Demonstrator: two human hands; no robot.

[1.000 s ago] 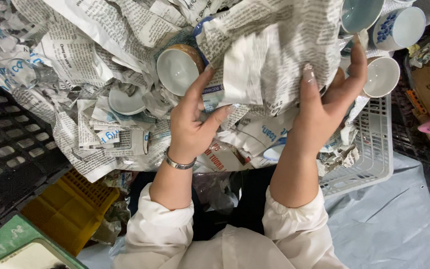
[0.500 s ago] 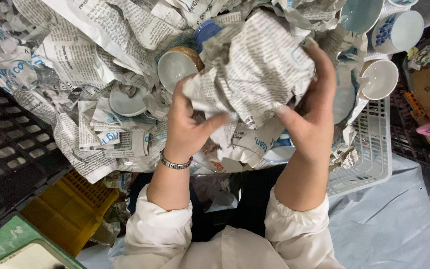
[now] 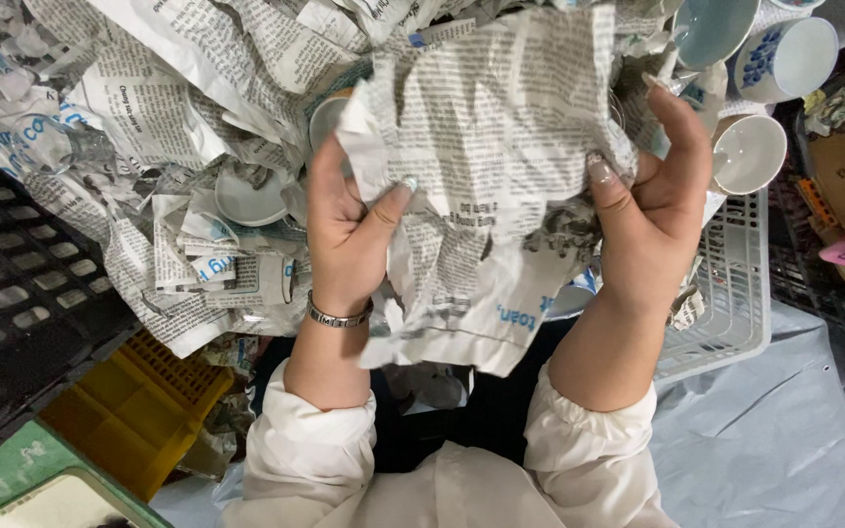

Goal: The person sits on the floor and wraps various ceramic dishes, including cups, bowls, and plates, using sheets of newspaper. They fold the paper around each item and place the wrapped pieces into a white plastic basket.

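Where a crumpled bundle sat before, both the left hand point(image 3: 344, 240) and right hand point(image 3: 649, 210) now pinch the creased grey newspaper sheet point(image 3: 486, 166) spread open, centre frame.

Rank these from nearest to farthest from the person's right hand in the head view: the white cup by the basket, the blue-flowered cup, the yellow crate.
From the right hand:
1. White cup, just to its right, at the white basket's upper edge.
2. Blue-flowered cup, farther up at the top right corner.
3. Yellow crate, far across at the lower left, beyond the left hand.
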